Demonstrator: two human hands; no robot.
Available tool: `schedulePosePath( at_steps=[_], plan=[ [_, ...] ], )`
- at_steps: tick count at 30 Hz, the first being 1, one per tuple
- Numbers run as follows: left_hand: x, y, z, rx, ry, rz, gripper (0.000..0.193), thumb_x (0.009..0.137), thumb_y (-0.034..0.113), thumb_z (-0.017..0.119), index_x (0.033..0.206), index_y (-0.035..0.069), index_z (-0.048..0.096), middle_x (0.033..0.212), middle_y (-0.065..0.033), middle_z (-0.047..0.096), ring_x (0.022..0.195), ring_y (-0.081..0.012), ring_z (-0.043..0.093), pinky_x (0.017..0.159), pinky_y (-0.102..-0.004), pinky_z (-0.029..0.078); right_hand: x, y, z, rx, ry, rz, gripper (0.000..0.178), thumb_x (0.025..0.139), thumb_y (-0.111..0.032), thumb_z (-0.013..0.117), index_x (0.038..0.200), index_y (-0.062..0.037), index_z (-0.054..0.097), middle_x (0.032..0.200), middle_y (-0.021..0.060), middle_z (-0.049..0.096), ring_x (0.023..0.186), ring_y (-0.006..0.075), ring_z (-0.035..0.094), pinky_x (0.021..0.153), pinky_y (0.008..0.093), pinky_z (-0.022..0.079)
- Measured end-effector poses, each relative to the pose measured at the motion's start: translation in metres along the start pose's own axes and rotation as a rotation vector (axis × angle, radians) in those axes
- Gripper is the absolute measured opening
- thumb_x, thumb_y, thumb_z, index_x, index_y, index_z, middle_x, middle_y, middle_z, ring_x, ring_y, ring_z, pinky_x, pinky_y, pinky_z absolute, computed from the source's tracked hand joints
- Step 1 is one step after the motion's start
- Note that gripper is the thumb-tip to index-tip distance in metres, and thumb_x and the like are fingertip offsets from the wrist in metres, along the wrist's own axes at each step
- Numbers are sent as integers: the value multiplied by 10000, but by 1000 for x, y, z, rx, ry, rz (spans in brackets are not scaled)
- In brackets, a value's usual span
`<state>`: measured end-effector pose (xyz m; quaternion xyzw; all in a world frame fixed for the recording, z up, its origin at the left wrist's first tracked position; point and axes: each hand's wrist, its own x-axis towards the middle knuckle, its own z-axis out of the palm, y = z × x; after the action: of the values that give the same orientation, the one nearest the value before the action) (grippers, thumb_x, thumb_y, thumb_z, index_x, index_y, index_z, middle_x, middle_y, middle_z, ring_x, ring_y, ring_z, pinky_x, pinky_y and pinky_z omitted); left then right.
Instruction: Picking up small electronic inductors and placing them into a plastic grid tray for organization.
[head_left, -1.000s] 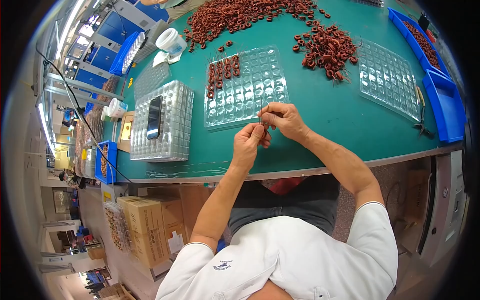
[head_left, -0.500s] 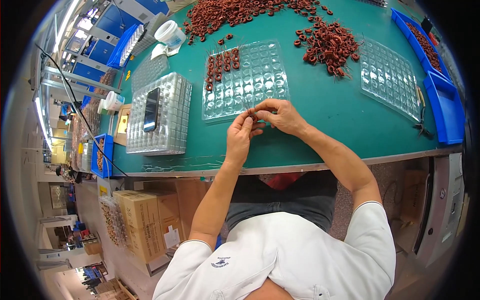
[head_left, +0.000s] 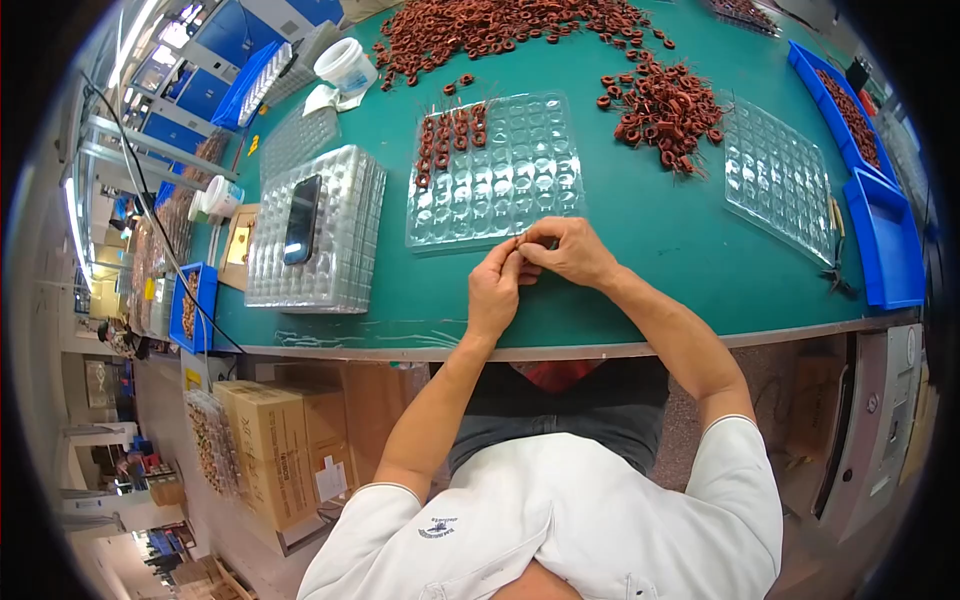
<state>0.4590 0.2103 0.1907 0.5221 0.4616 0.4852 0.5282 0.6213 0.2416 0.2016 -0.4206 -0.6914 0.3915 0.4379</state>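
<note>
My left hand [head_left: 493,295] and my right hand [head_left: 572,254] meet fingertip to fingertip just in front of a clear plastic tray [head_left: 540,190]. Both are pinched closed on a small red-brown ring coil, which the fingers now almost wholly cover. Round pockets fill the tray in rows. In its far left part, several similar ring coils [head_left: 442,150] sit with their thin wire leads sticking up. A loose heap of the same coils [head_left: 665,115] lies beyond my right hand.
A larger coil heap [head_left: 480,30] spreads along the far side of the green table [head_left: 640,240]. At left, a dark phone [head_left: 303,220] lies on stacked clear trays [head_left: 350,250]. Another clear tray [head_left: 775,165], pliers [head_left: 838,250] and a blue bin [head_left: 885,240] are at right.
My pinched hands have shifted slightly right, and their fingertips have drawn closer together. The coil and its leads, visible between them earlier, are now mostly covered. The whole view has shifted slightly.
</note>
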Motion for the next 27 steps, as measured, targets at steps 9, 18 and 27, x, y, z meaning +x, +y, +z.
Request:
schedulePosePath(
  at_steps=[9, 18, 27],
  plan=[
    [17, 11, -124, 894, 298, 610, 320, 876, 178, 657, 1164, 47, 610, 1283, -159, 527, 1216, -359, 454, 1012, -463, 360, 63, -42, 27, 101, 123, 297, 226, 841, -234, 660, 837, -13, 711, 643, 3, 604, 558, 60, 520, 476, 234, 419],
    [27, 3, -155, 1040, 349, 438, 613, 773, 486, 739, 1190, 56, 609, 1419, -226, 363, 1346, -428, 305, 1071, -530, 296, 207, 24, 99, -460, 187, 253, 240, 736, -305, 662, 840, -116, 767, 845, 112, 728, 762, 276, 700, 725, 382, 550],
    [38, -11, -178, 1004, 379, 375, 585, 618, 537, 817, 819, 26, 617, 1289, -189, 466, 1298, -380, 362, 1037, -512, 330, 235, 27, 111, -481, 134, 195, 251, 795, -295, 689, 845, -57, 752, 761, 89, 717, 720, 172, 678, 685, 331, 523]
  ],
)
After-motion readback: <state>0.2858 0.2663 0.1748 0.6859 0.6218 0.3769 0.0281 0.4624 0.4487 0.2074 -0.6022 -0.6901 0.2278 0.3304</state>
